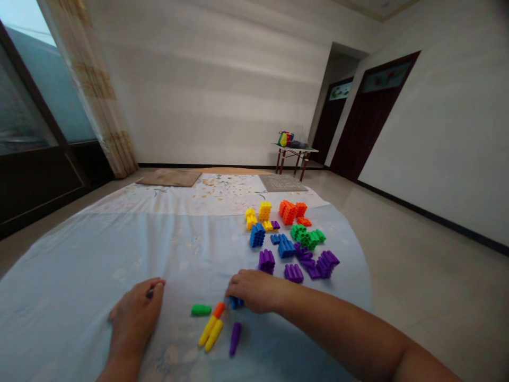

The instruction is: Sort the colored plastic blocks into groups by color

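My right hand is at the table's middle, its fingers curled down over some blue plastic tube pieces that it partly hides. Nearby lie a green peg-shaped piece, an orange-and-yellow pair of joined pegs, a yellow peg and a purple peg. To the left, my left hand rests on the cloth with its fingers curled closed. A small dark spot shows between thumb and forefinger; whether it is an object or shadow is unclear.
Beyond my right hand stand clusters of joined pieces: purple, blue, green, yellow and orange. A pale blue cloth covers the round table. Flat boards lie at its far edge; a small side table stands behind.
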The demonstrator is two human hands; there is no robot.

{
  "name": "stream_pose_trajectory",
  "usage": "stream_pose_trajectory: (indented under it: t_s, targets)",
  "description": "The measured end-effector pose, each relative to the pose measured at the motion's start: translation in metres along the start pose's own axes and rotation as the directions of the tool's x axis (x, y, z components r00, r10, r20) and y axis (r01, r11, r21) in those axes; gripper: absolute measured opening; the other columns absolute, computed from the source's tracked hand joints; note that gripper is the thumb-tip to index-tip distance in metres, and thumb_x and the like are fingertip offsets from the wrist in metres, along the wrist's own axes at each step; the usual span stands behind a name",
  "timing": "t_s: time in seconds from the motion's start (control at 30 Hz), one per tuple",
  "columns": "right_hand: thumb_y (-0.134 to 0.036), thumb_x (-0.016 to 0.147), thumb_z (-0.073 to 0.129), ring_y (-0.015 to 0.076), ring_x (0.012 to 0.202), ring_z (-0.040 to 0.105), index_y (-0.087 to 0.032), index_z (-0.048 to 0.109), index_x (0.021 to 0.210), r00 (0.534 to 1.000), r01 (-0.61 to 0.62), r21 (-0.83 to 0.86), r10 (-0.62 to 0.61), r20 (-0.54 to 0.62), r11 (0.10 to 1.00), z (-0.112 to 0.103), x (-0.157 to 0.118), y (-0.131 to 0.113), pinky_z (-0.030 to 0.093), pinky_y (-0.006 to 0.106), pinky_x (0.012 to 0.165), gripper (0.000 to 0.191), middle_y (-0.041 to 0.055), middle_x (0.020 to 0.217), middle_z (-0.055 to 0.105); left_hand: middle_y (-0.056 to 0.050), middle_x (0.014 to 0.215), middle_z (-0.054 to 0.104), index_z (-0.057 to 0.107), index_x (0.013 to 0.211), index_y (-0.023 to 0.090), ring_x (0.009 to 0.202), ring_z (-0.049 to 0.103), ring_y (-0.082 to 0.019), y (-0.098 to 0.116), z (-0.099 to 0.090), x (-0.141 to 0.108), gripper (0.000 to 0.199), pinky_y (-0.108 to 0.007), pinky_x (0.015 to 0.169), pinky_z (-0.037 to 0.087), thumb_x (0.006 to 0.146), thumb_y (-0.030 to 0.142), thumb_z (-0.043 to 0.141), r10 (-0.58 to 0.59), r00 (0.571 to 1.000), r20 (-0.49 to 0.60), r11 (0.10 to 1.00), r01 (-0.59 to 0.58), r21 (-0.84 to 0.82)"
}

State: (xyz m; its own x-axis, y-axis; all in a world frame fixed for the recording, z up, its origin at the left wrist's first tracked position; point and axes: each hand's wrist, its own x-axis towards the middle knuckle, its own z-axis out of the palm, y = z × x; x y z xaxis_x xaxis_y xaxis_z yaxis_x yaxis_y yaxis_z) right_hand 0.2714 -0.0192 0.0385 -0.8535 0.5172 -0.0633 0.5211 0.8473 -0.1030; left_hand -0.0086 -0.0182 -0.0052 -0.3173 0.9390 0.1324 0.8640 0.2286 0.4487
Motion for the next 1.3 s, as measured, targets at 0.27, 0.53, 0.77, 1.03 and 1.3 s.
stream_pose_trajectory:
  t_s: [0.27, 0.53, 0.77, 1.03, 1.3]
  targets:
    - [-0.052, 0.077, 0.055, 0.0236, 0.082, 0.062, -0.014, 0.061, 0.096, 0.950, -0.309, 0.007, 0.309, -0.033, 0.951, -0.004, -0.003, -0.017, 0.048, 0.031, 0.064, 0.043, 0.0114, 0.090, 0.063, -0.009, 0.112, 0.061, 0.062, 0.098, 0.021, 0.108, 0.052, -0.027, -0.001, 0.002, 0.005, 0.044, -0.041, 0.095, 0.034, 0.081, 0.041, 0.027, -0.011, 1.000, 0.023, 1.000, 0.011, 0.024]
    - [-0.034, 0.078, 0.056, 0.0247, 0.095, 0.059, -0.018, 0.057, 0.110, 0.941, -0.326, 0.076, 0.331, -0.068, 0.942, -0.009, -0.016, -0.023, 0.048, 0.034, 0.073, 0.036, 0.0111, 0.104, 0.062, -0.010, 0.112, 0.061, 0.062, 0.099, 0.021, 0.107, 0.052, -0.028, 0.000, 0.001, 0.005, 0.045, -0.042, 0.094, 0.035, 0.081, 0.042, 0.027, 0.002, 0.999, 0.035, 0.999, -0.004, 0.047]
    - [-0.013, 0.074, 0.056, 0.0216, 0.106, 0.052, -0.014, 0.055, 0.115, 0.995, -0.062, 0.136, 0.072, -0.070, 0.989, 0.003, -0.011, -0.017, 0.041, 0.031, 0.089, 0.042, 0.0124, 0.120, 0.055, -0.010, 0.109, 0.062, 0.064, 0.095, 0.022, 0.103, 0.055, -0.029, 0.000, 0.001, 0.007, 0.044, -0.044, 0.091, 0.038, 0.081, 0.043, 0.028, 0.014, 1.000, 0.017, 0.999, -0.015, 0.037]
    - [-0.012, 0.072, 0.053, 0.0199, 0.096, 0.056, -0.014, 0.059, 0.099, 0.980, -0.168, 0.202, 0.185, -0.069, 0.965, 0.005, -0.004, -0.016, 0.043, 0.026, 0.077, 0.028, 0.0101, 0.107, 0.060, -0.010, 0.112, 0.060, 0.063, 0.098, 0.021, 0.107, 0.052, -0.030, -0.005, 0.000, 0.010, 0.047, -0.045, 0.094, 0.036, 0.081, 0.044, 0.025, 0.021, 0.997, 0.068, 0.999, -0.024, 0.040]
    - [-0.021, 0.069, 0.061, 0.0194, 0.088, 0.057, -0.016, 0.057, 0.108, 0.977, -0.200, 0.204, 0.210, -0.031, 0.958, -0.014, -0.010, -0.016, 0.043, 0.026, 0.071, 0.040, 0.0090, 0.102, 0.059, -0.009, 0.110, 0.062, 0.062, 0.097, 0.023, 0.104, 0.055, -0.030, -0.019, 0.014, 0.015, 0.046, -0.044, 0.094, 0.037, 0.081, 0.047, 0.027, 0.031, 0.999, 0.041, 1.000, -0.030, -0.005]
